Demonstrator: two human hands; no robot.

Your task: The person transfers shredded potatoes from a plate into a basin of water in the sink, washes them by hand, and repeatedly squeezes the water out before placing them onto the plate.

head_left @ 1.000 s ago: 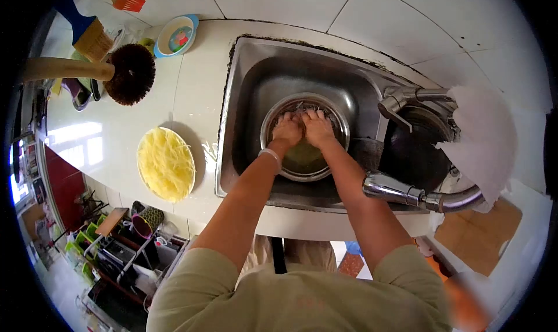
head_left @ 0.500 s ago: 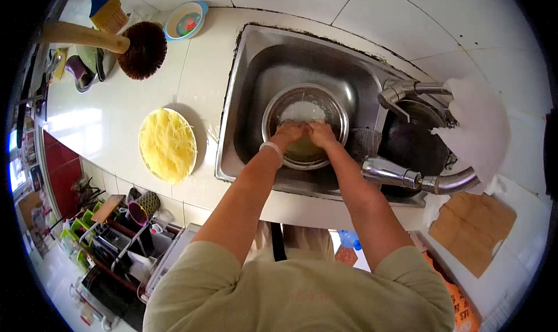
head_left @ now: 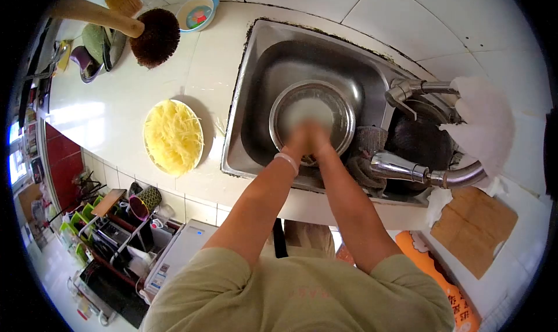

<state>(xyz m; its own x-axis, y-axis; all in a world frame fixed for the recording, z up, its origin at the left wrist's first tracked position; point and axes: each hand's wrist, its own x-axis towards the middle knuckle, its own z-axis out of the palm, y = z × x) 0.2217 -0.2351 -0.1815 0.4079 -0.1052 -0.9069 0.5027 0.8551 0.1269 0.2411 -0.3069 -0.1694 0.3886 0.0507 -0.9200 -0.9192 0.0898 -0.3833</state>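
Observation:
Both my hands are inside a round metal bowl (head_left: 347, 114) that stands in the sink (head_left: 256, 64). My left hand (head_left: 299, 141), with a pale band on its wrist, is close against my right hand (head_left: 318, 140) at the bowl's near side. A blur covers the fingers of both, so their grip and anything in them are hidden. Whitish, cloudy contents show blurred in the bowl beyond them. On the counter to the left, a white plate carries a heap of pale yellow shreds (head_left: 173, 137) that look like shredded potato.
Right of the bowl lie a grey cloth (head_left: 371, 139) and a metal tap spout (head_left: 401, 166). A dark pan (head_left: 421, 131) sits in the smaller basin. A brown round brush (head_left: 156, 38), a small child's bowl (head_left: 197, 15) and brown cardboard (head_left: 474, 230) are around the sink.
My hands have come closer together within the bowl. The whole view has shifted slightly, so the sink and plate appear farther right. More of the grey cloth shows.

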